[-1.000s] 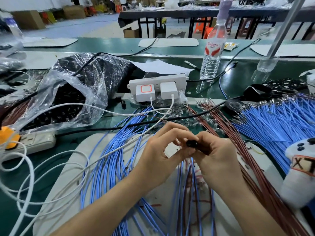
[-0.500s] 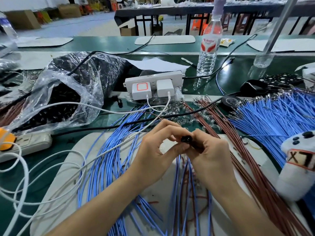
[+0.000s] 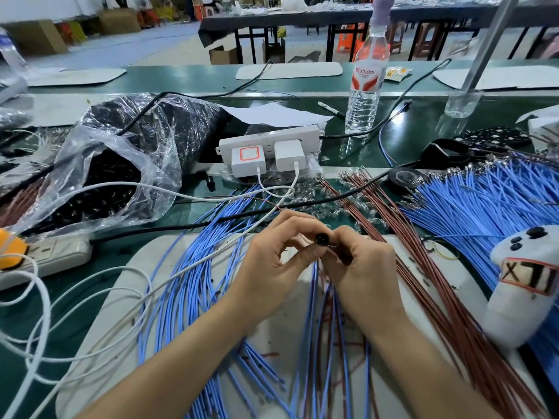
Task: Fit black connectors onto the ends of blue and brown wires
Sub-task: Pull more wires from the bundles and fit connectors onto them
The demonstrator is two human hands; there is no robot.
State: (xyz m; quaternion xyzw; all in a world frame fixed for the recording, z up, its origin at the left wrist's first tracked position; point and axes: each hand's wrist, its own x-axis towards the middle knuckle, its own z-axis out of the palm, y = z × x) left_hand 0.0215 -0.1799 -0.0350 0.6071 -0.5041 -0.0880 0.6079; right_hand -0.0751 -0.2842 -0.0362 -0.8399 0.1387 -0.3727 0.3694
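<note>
A small black connector [image 3: 321,239] sits between both hands above the white mat [image 3: 127,313]. My left hand [image 3: 272,264] pinches it from the left with thumb and forefinger. My right hand [image 3: 363,267] grips its right end, fingers curled round it. Blue and brown wires [image 3: 314,300] hang down from under the hands. Loose blue wires [image 3: 181,282] lie fanned at the left, brown wires [image 3: 429,285] run diagonally at the right, and a big blue bundle [image 3: 484,207] lies at the far right. A clear plastic bag [image 3: 99,189] of black connectors lies at the left.
A white power strip [image 3: 269,146] with two chargers stands behind the hands, white cables [image 3: 39,300] looping left. A water bottle [image 3: 364,86] stands behind. A second power strip [image 3: 54,252] lies at the left, a white soft toy [image 3: 523,285] at the right.
Both hands keep hold of the connector and have turned it slightly, so its round end now faces up toward me. The camera view has shifted a little.
</note>
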